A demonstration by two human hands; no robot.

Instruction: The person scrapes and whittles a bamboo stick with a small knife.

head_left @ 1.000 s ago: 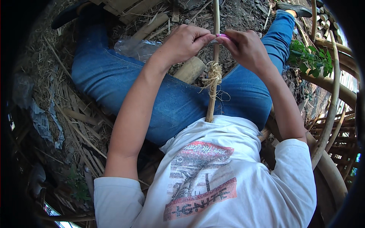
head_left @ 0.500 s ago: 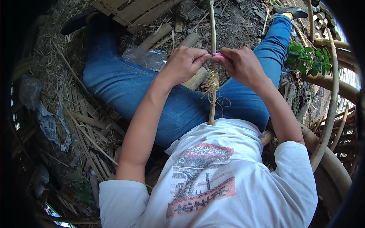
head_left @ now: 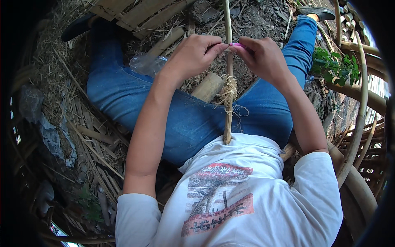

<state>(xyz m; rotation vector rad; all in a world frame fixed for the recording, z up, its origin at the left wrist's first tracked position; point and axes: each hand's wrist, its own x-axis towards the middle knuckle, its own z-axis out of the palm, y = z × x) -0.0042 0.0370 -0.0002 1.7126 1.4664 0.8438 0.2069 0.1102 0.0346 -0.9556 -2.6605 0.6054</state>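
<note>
A long thin wooden stick (head_left: 228, 24) runs away from me between my legs, its near end against my white shirt. A bundle of pale fibre strands (head_left: 227, 92) is wrapped round it, with loose ends sticking out. Above the bundle, my left hand (head_left: 193, 55) is closed in a pinch at the stick's left side; what its fingertips hold is too small to make out. Opposite it, my right hand (head_left: 265, 55) pinches a small pink object (head_left: 239, 45), partly hidden by the fingers. The fingertips of both hands nearly meet at the stick.
My jeans-clad legs (head_left: 119, 90) are spread on either side. A bamboo piece (head_left: 207, 87) and clear plastic (head_left: 144, 64) lie between them. Slatted wood (head_left: 152, 18) stands at the far left. Rightward are a leafy plant (head_left: 335, 66) and a curved bamboo pole (head_left: 363, 90). Straw covers the left ground.
Both hands have moved a little farther from me along the stick, still pinching close together. More of the bamboo piece shows below my left hand.
</note>
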